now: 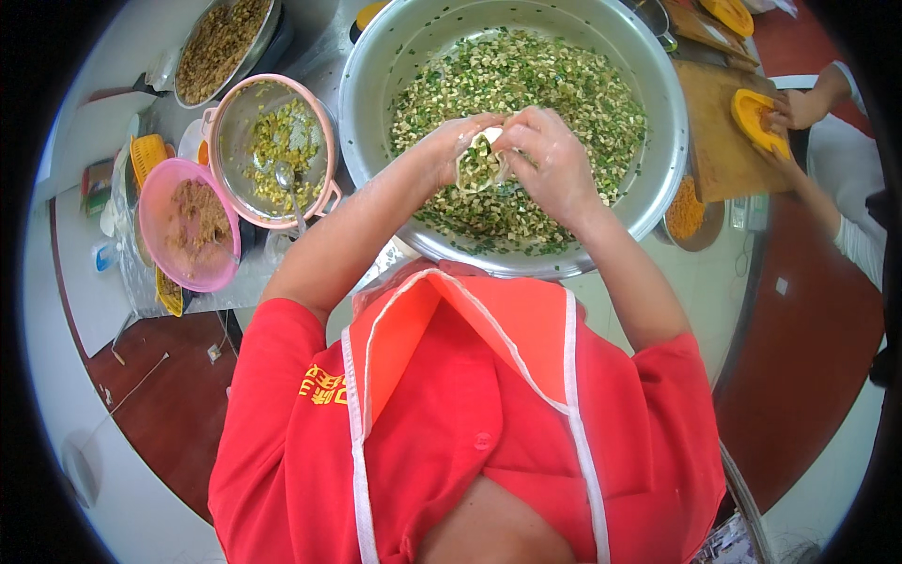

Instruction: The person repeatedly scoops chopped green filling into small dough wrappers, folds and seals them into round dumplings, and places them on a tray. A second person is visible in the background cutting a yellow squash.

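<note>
A thin white dough wrapper (461, 169) holds chopped green and pale filling (480, 168) that shows at its open side. My left hand (458, 144) cups the wrapper from the left. At its upper right edge, the fingers of my right hand (550, 155) pinch the dough. Both hands are over a large metal basin (363, 92), whose loose filling of chopped greens and small pale cubes (521, 77) spreads across the bottom. Some fingertips are hidden behind the wrapper and the other fingers.
Left of the basin stand a pink-rimmed strainer (217, 169) with a spoon (285, 176), a pink bowl (158, 233) of brown filling and a metal bowl (184, 99) of brown crumbles. At right, a co-worker's hands (793, 113) hold cut pumpkin (750, 120) over a wooden cutting board (712, 134).
</note>
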### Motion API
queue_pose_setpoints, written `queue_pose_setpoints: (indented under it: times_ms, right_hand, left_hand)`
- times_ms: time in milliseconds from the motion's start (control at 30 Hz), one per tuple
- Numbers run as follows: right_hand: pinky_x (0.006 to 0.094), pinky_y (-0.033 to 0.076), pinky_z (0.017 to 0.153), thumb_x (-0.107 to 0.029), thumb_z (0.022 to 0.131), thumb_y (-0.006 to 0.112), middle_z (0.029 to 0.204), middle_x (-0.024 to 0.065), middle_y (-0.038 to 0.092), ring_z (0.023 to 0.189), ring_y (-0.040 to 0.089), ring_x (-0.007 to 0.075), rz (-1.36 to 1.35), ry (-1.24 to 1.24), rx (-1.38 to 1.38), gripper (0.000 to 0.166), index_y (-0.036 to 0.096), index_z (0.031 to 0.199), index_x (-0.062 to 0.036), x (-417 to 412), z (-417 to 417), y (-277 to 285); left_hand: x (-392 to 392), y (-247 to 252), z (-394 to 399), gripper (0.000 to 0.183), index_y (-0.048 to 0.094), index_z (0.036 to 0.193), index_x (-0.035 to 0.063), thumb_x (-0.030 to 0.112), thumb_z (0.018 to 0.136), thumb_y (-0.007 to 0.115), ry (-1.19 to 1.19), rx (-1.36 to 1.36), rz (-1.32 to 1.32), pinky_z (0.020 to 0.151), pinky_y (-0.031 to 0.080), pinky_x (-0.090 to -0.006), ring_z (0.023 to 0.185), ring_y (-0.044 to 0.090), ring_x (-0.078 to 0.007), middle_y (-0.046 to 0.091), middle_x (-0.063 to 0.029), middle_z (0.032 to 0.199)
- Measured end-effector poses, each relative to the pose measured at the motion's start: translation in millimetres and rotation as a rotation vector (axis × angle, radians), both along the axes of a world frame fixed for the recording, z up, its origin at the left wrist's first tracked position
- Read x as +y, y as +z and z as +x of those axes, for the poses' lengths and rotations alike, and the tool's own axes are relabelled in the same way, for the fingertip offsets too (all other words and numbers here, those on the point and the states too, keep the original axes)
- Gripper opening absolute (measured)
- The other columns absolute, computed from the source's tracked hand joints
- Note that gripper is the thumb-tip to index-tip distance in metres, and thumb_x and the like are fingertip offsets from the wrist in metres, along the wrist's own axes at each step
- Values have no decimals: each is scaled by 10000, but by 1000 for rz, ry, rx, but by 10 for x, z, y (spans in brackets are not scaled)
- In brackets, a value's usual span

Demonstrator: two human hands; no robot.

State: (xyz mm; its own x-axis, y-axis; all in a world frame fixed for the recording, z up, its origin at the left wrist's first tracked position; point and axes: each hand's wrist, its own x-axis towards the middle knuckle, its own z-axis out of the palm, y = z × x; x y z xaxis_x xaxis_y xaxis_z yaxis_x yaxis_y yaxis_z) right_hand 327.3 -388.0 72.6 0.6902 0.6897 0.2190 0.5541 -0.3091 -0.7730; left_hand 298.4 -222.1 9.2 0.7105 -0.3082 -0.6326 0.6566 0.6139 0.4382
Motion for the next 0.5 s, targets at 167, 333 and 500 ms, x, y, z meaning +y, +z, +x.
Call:
queue_pose_setpoints:
  times_ms: [167, 333, 500]
  right_hand:
    - [337, 474, 777, -108, 735, 605, 915, 117, 645, 861, 619, 253, 1, -116, 501, 232, 622, 960, -54, -6, 58, -101]
    - [253, 471, 696, -117, 740, 636, 844, 76, 672, 756, 617, 125, 164, -312, 735, 172, 670, 892, -44, -97, 109, -125]
    - [279, 475, 696, -82, 762, 608, 817, 70, 655, 758, 616, 142, 126, -382, 488, 123, 632, 871, -30, 5, -16, -258]
  left_hand:
    - [37, 155, 151, 406, 524, 1139, -19, 327, 956, 419, -179, 51, 189, 648, 556, -306, 823, 636, -175, 617, -114, 1024]
    - [193, 379, -21, 521, 401, 1312, 55, 426, 947, 393, -131, -164, 23, 905, 477, -373, 1027, 562, -185, 542, -112, 1183]
    - [-105, 398, -286, 398, 444, 1273, 142, 223, 893, 533, 77, -237, 364, 853, 510, -420, 1001, 571, -215, 537, -80, 1126]
